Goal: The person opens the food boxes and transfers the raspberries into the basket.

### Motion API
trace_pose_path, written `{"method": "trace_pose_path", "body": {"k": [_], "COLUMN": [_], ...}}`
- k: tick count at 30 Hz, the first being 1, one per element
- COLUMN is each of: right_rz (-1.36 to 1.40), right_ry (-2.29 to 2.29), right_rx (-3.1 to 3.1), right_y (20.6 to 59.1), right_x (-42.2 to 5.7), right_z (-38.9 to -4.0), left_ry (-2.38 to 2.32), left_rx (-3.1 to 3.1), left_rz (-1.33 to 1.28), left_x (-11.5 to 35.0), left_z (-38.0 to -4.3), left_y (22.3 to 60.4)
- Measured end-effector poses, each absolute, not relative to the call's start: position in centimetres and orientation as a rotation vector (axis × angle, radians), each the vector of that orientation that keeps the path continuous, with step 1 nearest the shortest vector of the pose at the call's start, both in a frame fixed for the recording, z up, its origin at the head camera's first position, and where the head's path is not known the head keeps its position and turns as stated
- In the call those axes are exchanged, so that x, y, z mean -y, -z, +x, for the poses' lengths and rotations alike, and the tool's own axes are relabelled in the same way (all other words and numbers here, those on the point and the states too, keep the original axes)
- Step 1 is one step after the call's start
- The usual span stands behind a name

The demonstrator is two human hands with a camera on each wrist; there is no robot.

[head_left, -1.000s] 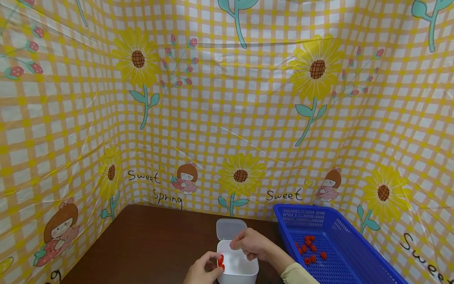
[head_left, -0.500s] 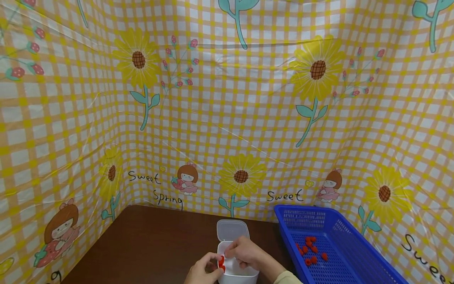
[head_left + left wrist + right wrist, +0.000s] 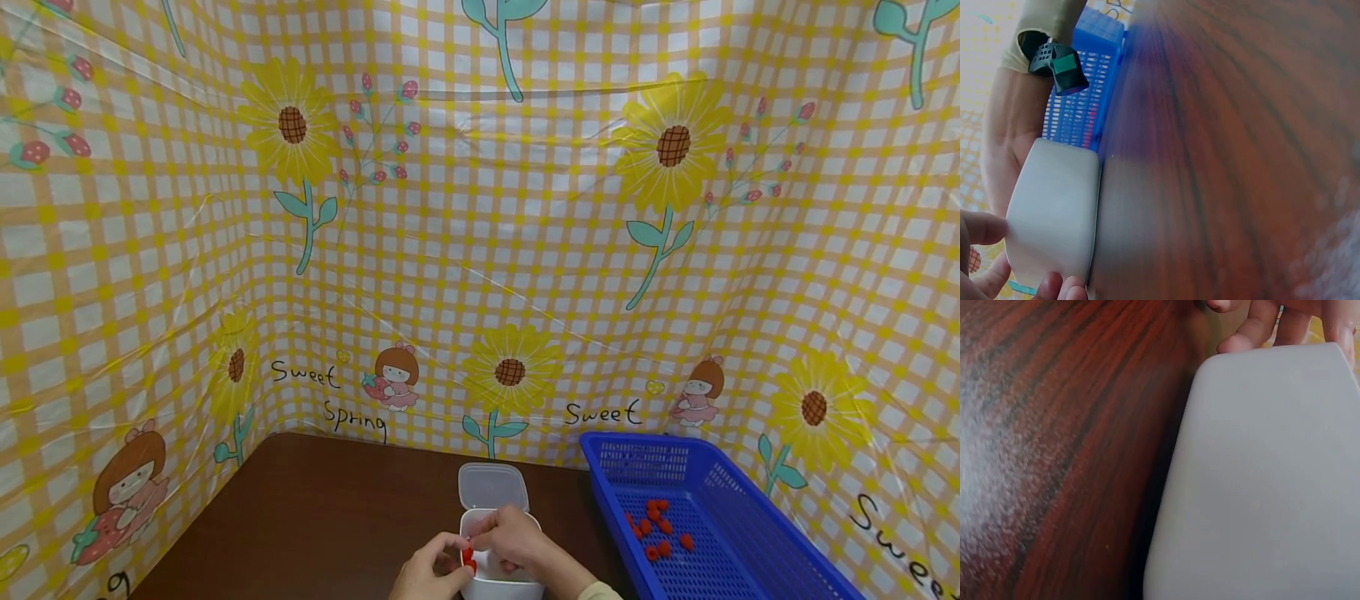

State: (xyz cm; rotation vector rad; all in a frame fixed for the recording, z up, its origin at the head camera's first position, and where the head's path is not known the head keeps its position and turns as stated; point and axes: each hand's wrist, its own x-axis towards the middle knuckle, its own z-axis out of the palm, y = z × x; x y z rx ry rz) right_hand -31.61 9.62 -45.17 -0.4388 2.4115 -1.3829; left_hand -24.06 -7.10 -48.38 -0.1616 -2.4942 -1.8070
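Observation:
A white plastic container (image 3: 501, 591) stands at the table's near edge, its clear lid (image 3: 492, 487) flipped open behind it. My left hand (image 3: 431, 570) grips its left side, fingertips at the rim; in the left wrist view fingers curl round the white wall (image 3: 1054, 206). Several red raspberry-like berries (image 3: 470, 567) line the inside left wall, close to those fingertips. Reaching inside, my right hand (image 3: 513, 537) has bent fingers, its tips close by the berries. I cannot tell whether it holds one. In the right wrist view the container's wall (image 3: 1260, 475) hides most of that hand.
To the right a blue mesh basket (image 3: 615, 517) holds several more red berries (image 3: 664, 527). Around the dark brown wooden table (image 3: 352, 508) hangs a checked sunflower cloth (image 3: 450, 275). A small black device (image 3: 1063, 65) sits on the right wrist.
My right hand has moved left and down into the container, toward the berries at its left wall. The left hand keeps its hold in place.

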Motion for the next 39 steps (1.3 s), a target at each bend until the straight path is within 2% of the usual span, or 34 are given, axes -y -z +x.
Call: {"method": "trace_pose_path", "body": {"k": [26, 39], "right_rz": [-0.502, -0.439], "right_ry": [1.283, 1.240], "right_rx": [-2.625, -2.613], "right_y": [45.48, 45.44], "right_x": [-9.23, -9.09], "right_z": [-31.39, -31.27], "left_ry": [1.790, 1.770], "left_rx": [2.513, 2.511], "left_rz": [-0.156, -0.137], "left_x": [7.21, 7.09], "left_z": [-23.72, -23.76], "left_y": [48.00, 48.16]}}
